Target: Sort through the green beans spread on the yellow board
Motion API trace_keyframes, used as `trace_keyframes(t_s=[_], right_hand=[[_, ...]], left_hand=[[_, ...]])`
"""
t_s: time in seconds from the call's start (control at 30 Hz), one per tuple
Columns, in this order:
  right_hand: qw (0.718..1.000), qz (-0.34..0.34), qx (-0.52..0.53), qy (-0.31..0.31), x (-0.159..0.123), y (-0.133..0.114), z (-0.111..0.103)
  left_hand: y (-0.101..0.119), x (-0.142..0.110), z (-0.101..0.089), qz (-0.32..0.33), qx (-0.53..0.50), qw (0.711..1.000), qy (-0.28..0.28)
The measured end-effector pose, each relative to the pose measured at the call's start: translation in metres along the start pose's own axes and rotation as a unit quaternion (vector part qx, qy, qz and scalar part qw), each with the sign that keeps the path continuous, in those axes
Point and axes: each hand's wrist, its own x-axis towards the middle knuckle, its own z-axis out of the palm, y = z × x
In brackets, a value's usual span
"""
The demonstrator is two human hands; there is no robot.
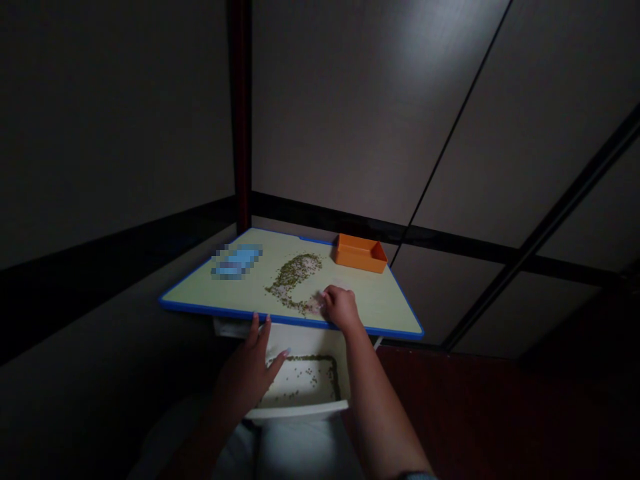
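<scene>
A pale green board with a blue rim (200, 293) lies in front of me, with a curved heap of small green and pale grains (295, 280) spread on it. My right hand (341, 307) rests on the board at the near end of the heap, fingers curled over some grains. My left hand (253, 373) is below the board's near edge, fingers stretched up and apart, touching the side of a white tray (300, 407). The tray sits under the board's edge and holds a scatter of green grains.
An orange box (360, 253) stands at the board's far right corner. A blurred blue patch (236, 261) lies on the board's left part. Dark walls and a dark post surround the board; a reddish-brown surface lies at the right.
</scene>
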Motion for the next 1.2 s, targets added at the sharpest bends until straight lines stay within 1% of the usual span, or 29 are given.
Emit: trace_keyframes(t_s=[0.27,0.43,0.6,0.77,0.93,1.2], right_hand=[[0.999,-0.016,0.035,-0.004,-0.0022,0.0024,-0.0003],[0.999,-0.013,0.038,-0.01,-0.0035,0.0032,-0.0019],[0.999,-0.021,0.041,-0.017,-0.0035,0.0023,-0.0012],[1.0,-0.019,0.023,-0.009,-0.0025,0.0015,0.0002],[0.999,-0.02,0.031,-0.005,-0.0026,0.0025,-0.0008],[0.999,-0.035,0.03,-0.004,-0.003,0.0021,0.0007]], left_hand=[[-0.0024,-0.0006,0.0027,-0.001,0.0,1.0,-0.01],[-0.0032,0.0001,0.0032,0.0,0.003,1.0,-0.006],[-0.0028,0.0,0.0024,-0.002,0.003,1.0,-0.016],[-0.0011,-0.0004,0.0013,-0.001,-0.001,1.0,-0.006],[-0.003,-0.0002,0.0027,0.004,-0.008,1.0,0.006],[-0.004,0.0004,0.0053,0.006,0.003,1.0,0.007]])
